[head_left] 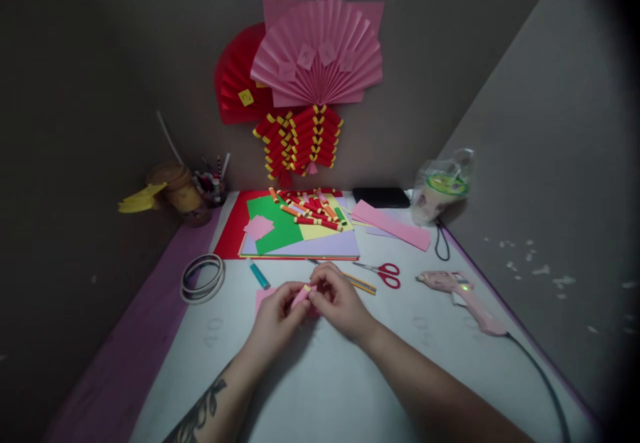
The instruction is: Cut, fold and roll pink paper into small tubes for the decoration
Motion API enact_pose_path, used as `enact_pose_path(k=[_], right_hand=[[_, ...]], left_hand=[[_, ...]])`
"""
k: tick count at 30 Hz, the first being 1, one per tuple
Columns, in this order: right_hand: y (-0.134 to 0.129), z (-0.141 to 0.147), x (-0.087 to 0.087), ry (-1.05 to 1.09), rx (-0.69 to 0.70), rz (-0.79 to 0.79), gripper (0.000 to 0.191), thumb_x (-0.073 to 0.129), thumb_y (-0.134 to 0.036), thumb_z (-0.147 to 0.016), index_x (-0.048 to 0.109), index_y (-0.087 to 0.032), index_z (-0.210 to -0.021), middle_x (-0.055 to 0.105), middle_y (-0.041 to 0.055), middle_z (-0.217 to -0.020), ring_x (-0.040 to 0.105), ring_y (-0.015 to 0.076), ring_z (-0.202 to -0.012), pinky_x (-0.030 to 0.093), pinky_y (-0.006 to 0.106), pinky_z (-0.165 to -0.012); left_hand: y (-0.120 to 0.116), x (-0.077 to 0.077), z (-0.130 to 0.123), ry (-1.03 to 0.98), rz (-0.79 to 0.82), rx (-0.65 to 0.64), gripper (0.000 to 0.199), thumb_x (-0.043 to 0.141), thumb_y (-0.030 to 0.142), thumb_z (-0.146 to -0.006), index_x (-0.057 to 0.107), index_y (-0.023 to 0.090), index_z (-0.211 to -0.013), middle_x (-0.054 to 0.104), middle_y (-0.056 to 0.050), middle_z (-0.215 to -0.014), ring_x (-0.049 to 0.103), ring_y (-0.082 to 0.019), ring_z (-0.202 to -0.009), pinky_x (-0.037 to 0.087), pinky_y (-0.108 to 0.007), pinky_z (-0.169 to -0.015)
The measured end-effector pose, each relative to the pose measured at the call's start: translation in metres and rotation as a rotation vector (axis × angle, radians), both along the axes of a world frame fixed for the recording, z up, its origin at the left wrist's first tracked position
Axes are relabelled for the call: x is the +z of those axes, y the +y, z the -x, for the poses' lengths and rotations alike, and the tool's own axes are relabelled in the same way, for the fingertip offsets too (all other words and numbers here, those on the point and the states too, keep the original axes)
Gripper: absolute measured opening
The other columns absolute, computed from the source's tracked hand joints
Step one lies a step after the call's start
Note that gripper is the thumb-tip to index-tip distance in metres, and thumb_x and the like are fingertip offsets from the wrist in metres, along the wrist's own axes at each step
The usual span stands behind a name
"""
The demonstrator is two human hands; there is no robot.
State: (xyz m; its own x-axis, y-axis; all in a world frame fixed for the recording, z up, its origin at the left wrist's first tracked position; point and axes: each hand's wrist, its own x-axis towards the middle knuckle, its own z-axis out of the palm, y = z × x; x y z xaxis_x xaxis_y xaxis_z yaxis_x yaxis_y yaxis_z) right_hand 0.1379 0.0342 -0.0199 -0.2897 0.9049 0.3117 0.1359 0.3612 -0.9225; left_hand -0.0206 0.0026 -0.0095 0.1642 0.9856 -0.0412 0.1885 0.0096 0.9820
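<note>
A small pink paper roll [301,295] with a yellow band at its upper end is held between my two hands. My left hand [280,313] is closed round its body, thumb along the near side. The fingers of my right hand [337,299] pinch at the yellow-banded end. Beneath my hands a pink paper sheet [261,298] lies on the white table, partly covered by them. Just beyond are a teal tube [259,274], a yellow cutter [363,285] and red-handled scissors [387,274].
Many-coloured rolls [315,213] lie on stacked paper [280,226] at the back. Pink strips [393,226], a black phone [381,197] and a bagged cup [440,193] stand back right. A corded glue gun [465,296] is right; tape rolls [203,279] left; paper fans [320,49] hang behind.
</note>
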Motion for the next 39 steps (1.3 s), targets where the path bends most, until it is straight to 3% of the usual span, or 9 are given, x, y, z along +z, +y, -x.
enact_pose_path(k=[5, 18, 23, 31, 39], right_hand=[[0.0, 0.001, 0.0, -0.019, 0.015, 0.025, 0.008, 0.057, -0.01, -0.076, 0.056, -0.018, -0.076, 0.05, 0.0022, -0.09, 0.048, 0.0098, -0.065, 0.04, 0.023, -0.057], [0.002, 0.002, -0.005, 0.013, 0.058, 0.076, 0.013, 0.053, -0.01, -0.079, 0.062, -0.02, -0.079, 0.053, 0.0045, -0.095, 0.054, 0.0142, -0.081, 0.042, 0.024, -0.061], [0.002, 0.002, -0.004, 0.027, 0.054, 0.085, 0.007, 0.058, -0.015, -0.08, 0.063, -0.019, -0.081, 0.053, 0.0044, -0.096, 0.052, 0.0119, -0.072, 0.042, 0.024, -0.058], [0.002, 0.003, -0.006, 0.043, 0.031, 0.013, 0.012, 0.054, -0.011, -0.082, 0.059, -0.019, -0.076, 0.054, 0.0037, -0.091, 0.055, 0.0159, -0.087, 0.045, 0.028, -0.077], [0.002, 0.004, -0.007, -0.022, -0.009, -0.058, 0.016, 0.046, -0.01, -0.085, 0.055, -0.019, -0.076, 0.053, 0.0034, -0.087, 0.053, 0.0162, -0.083, 0.043, 0.029, -0.076]], left_hand=[[-0.002, 0.006, 0.001, 0.1, -0.055, -0.004, 0.028, 0.055, 0.032, -0.086, 0.065, 0.015, -0.107, 0.069, -0.009, -0.108, 0.064, -0.021, -0.096, 0.048, -0.032, -0.088], [0.003, -0.005, 0.001, -0.117, 0.072, -0.021, 0.038, 0.058, 0.041, -0.085, 0.063, 0.012, -0.108, 0.068, -0.012, -0.109, 0.062, -0.024, -0.1, 0.046, -0.034, -0.089], [0.004, -0.006, 0.002, -0.128, 0.088, -0.024, 0.039, 0.059, 0.042, -0.084, 0.063, 0.011, -0.108, 0.068, -0.014, -0.109, 0.061, -0.025, -0.1, 0.045, -0.034, -0.089], [0.003, -0.013, 0.001, -0.161, 0.075, -0.058, 0.037, 0.056, 0.041, -0.087, 0.062, 0.013, -0.11, 0.067, -0.012, -0.112, 0.06, -0.023, -0.103, 0.044, -0.033, -0.091], [0.0, -0.014, -0.005, -0.267, 0.16, -0.055, 0.047, 0.062, 0.047, -0.082, 0.061, 0.013, -0.114, 0.068, -0.011, -0.103, 0.061, -0.021, -0.092, 0.045, -0.031, -0.084]])
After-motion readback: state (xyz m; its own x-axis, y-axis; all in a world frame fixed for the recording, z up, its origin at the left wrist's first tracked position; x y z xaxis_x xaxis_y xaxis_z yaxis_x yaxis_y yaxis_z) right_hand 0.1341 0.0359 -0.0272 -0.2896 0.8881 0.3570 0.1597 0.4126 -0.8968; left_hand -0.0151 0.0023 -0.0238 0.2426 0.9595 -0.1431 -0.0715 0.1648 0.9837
